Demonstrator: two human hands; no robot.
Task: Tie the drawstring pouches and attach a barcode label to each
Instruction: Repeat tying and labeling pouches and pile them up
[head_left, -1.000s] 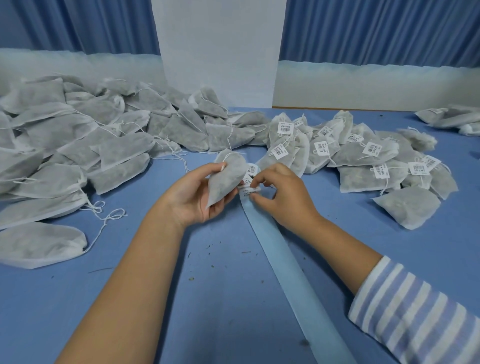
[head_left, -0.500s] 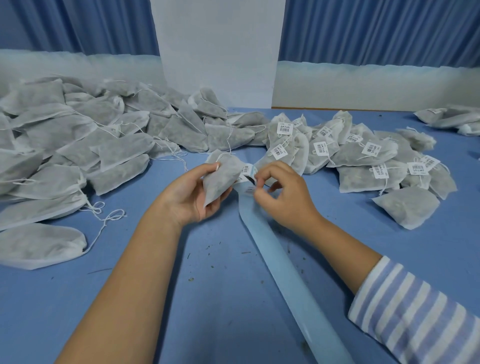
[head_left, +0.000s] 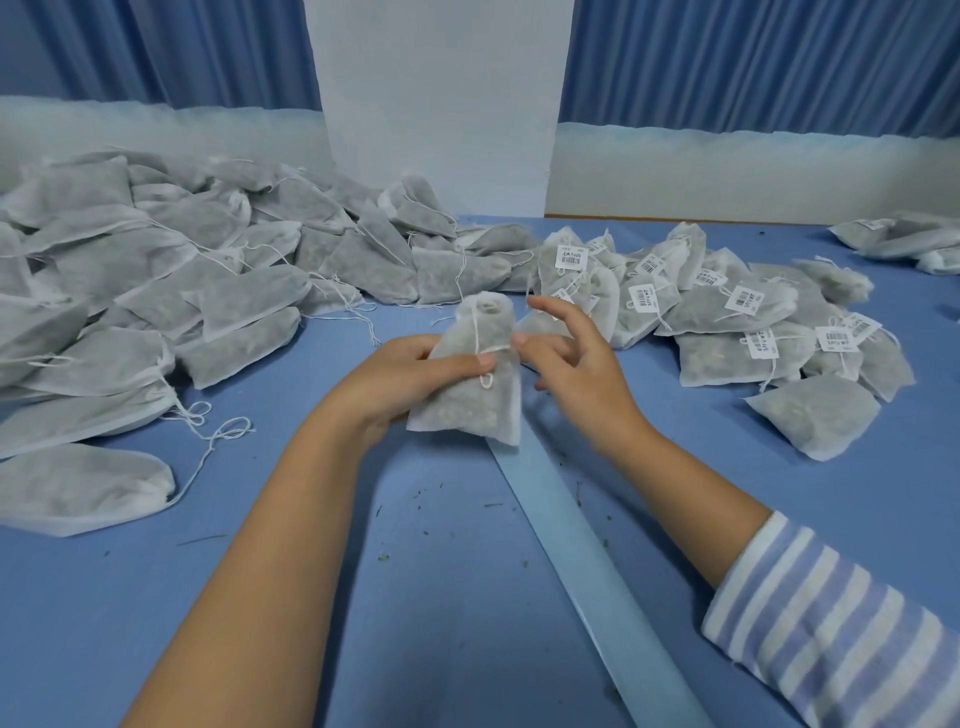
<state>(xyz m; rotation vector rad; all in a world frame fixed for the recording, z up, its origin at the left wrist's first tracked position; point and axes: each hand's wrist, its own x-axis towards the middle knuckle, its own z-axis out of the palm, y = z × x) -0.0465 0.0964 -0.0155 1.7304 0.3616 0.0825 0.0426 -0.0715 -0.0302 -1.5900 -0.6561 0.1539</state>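
White non-woven fabric, greyed by its filling: the pouch stands upright in the middle of the blue table, its gathered neck pointing away from the person. The left hand grips it, thumb pressed flat across the front and the other fingers curled behind. I take it the thumb is there to pin the drawstring so the neck cannot loosen. The right hand hovers just beside the pouch's right edge with fingers spread and loose. Its thumb tip is near the string, though I cannot tell if it touches.

No barcode label shows on this side of the pouch. A pale backing strip runs from under it towards the near edge, handy for labels. Unlabelled pouches are heaped on the left and labelled ones on the right, presumably to keep finished work apart.
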